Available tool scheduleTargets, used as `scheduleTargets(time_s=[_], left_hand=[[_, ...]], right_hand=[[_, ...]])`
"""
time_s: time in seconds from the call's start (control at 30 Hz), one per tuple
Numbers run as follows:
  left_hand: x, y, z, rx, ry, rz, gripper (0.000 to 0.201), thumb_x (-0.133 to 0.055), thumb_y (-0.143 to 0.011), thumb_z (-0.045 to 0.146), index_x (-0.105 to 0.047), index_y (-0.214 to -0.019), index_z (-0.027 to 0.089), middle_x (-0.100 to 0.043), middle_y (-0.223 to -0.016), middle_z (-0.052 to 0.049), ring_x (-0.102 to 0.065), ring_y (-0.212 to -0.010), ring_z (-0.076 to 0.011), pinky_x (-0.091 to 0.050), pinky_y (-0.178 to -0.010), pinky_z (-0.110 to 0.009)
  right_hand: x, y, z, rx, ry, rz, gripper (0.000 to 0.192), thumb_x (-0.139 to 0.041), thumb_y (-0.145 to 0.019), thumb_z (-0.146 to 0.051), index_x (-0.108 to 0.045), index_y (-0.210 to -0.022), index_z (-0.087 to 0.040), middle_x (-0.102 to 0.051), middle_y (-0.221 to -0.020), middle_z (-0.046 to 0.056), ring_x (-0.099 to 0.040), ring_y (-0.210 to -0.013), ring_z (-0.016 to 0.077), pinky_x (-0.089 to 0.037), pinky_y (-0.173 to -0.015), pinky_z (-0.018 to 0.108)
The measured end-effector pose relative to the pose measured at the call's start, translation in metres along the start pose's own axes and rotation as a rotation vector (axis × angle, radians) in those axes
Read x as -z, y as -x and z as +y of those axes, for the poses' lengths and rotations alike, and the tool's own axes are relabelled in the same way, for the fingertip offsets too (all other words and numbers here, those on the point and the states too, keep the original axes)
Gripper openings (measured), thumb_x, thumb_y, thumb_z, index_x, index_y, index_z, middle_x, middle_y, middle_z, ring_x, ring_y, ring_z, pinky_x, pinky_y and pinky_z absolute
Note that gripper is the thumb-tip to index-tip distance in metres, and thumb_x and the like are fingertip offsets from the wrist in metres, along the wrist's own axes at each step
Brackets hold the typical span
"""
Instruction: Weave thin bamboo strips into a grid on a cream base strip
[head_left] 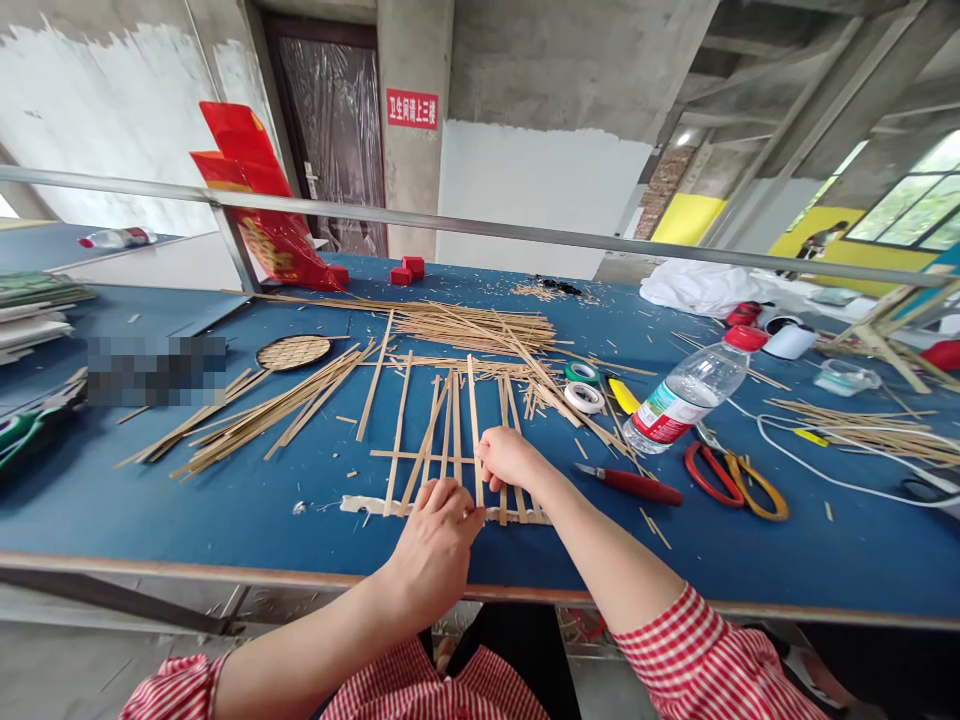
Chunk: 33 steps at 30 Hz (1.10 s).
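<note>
At the near edge of the blue table [225, 510], I have both hands down on a row of upright bamboo strips [450, 430] whose lower ends sit on a pale band of tape [360, 505]. My left hand [435, 545] is curled, fingers bent onto the strips' lower ends at the tape; I cannot tell whether it pinches one. My right hand [510, 460], just beyond it, is closed loosely, fingertips pinching a single strip near its middle. A thin cross strip [390, 454] lies over the uprights left of that hand. To the right of my right hand lie a red-handled knife [637, 485], red and orange scissors [731, 480] and a tipped water bottle [690, 390]; two tape rolls [583, 397] sit beyond it. Loose bamboo bundles [255, 415] and a small woven disc [294, 352] lie to the far left of my left hand.
</note>
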<state>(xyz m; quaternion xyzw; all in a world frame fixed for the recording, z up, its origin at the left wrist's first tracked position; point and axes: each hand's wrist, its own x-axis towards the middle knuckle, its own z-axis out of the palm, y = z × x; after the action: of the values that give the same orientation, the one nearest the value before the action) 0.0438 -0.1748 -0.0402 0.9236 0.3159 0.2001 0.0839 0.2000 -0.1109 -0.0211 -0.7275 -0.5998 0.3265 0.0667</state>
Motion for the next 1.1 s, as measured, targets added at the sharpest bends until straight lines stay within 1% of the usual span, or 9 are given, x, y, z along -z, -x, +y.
scheduleTargets(time_s=[0.13,0.23,0.3,0.43,0.53,0.67,0.8,0.93,1.1], left_hand=[[0.001,-0.002,-0.001,-0.012,-0.021,-0.014,0.032,-0.043,-0.07,0.006,-0.061,-0.094,0.018,-0.054,-0.086,-0.008,-0.042,-0.09,-0.0224,-0.035,-0.083,-0.04],[0.002,-0.004,-0.001,-0.008,-0.022,-0.034,0.03,-0.045,-0.066,0.005,-0.062,-0.088,0.018,-0.055,-0.087,-0.008,-0.042,-0.092,-0.0227,-0.036,-0.084,-0.04],[0.004,-0.005,-0.002,-0.013,-0.024,-0.032,0.032,-0.046,-0.065,0.005,-0.062,-0.09,0.019,-0.055,-0.094,-0.008,-0.042,-0.096,-0.0234,-0.035,-0.086,-0.041],[0.005,-0.004,-0.003,-0.031,-0.038,-0.02,0.034,-0.05,-0.064,0.008,-0.062,-0.092,0.021,-0.049,-0.119,-0.007,-0.037,-0.111,-0.0259,-0.029,-0.095,-0.045],[0.002,-0.004,-0.006,-0.063,-0.004,-0.021,0.036,-0.048,-0.066,0.007,-0.061,-0.096,0.023,-0.055,-0.116,-0.003,-0.034,-0.119,-0.0234,-0.022,-0.101,-0.044],[0.0,-0.004,-0.01,-0.073,0.056,-0.03,0.039,-0.043,-0.067,0.005,-0.061,-0.098,0.022,-0.062,-0.106,-0.001,-0.039,-0.118,-0.0199,-0.019,-0.104,-0.043],[0.003,-0.006,-0.01,-0.053,0.079,-0.052,0.04,-0.042,-0.065,0.003,-0.06,-0.097,0.02,-0.063,-0.105,-0.002,-0.043,-0.115,-0.0205,-0.017,-0.104,-0.046],[0.005,-0.008,-0.007,-0.023,0.034,-0.038,0.046,-0.042,-0.066,0.004,-0.051,-0.109,0.017,-0.065,-0.096,-0.006,-0.045,-0.111,-0.0211,-0.018,-0.103,-0.047],[0.003,-0.013,-0.005,-0.019,0.002,-0.012,0.047,-0.042,-0.068,0.006,-0.043,-0.115,0.015,-0.061,-0.1,-0.008,-0.048,-0.104,-0.0207,-0.019,-0.102,-0.047]], right_hand=[[0.003,0.003,-0.004,-0.005,0.02,0.015,0.018,-0.046,-0.078,-0.023,-0.057,-0.068,-0.014,-0.067,-0.06,0.004,-0.059,-0.044,0.0109,-0.041,-0.041,0.018],[0.007,0.012,-0.004,0.024,0.014,0.062,0.015,-0.043,-0.08,-0.023,-0.056,-0.079,-0.016,-0.066,-0.062,0.002,-0.058,-0.044,0.0095,-0.04,-0.043,0.018],[0.008,0.021,-0.001,0.102,0.012,0.131,0.015,-0.041,-0.081,-0.023,-0.054,-0.085,-0.018,-0.066,-0.065,0.0,-0.058,-0.047,0.0087,-0.039,-0.046,0.017],[0.001,0.048,0.012,0.322,0.047,0.233,0.017,-0.037,-0.082,-0.02,-0.054,-0.083,-0.021,-0.064,-0.07,-0.001,-0.06,-0.063,0.0116,-0.039,-0.055,0.019],[-0.008,0.066,0.025,0.394,0.045,0.253,0.023,-0.034,-0.084,-0.018,-0.054,-0.095,-0.021,-0.065,-0.086,0.003,-0.06,-0.081,0.0143,-0.041,-0.066,0.022],[-0.007,0.071,0.045,0.416,0.066,0.372,0.027,-0.035,-0.082,-0.016,-0.054,-0.101,-0.021,-0.061,-0.098,0.005,-0.055,-0.093,0.0163,-0.04,-0.081,0.027],[0.011,0.057,0.068,0.346,0.156,0.51,0.027,-0.037,-0.079,-0.013,-0.059,-0.093,-0.02,-0.062,-0.096,0.005,-0.053,-0.094,0.0192,-0.039,-0.085,0.033],[0.021,0.041,0.082,0.305,0.219,0.475,0.028,-0.039,-0.077,-0.011,-0.06,-0.092,-0.019,-0.061,-0.098,0.006,-0.052,-0.094,0.0189,-0.038,-0.086,0.033],[0.019,0.033,0.08,0.326,0.295,0.37,0.027,-0.04,-0.075,-0.01,-0.062,-0.087,-0.02,-0.061,-0.092,0.003,-0.051,-0.088,0.0174,-0.037,-0.082,0.031]])
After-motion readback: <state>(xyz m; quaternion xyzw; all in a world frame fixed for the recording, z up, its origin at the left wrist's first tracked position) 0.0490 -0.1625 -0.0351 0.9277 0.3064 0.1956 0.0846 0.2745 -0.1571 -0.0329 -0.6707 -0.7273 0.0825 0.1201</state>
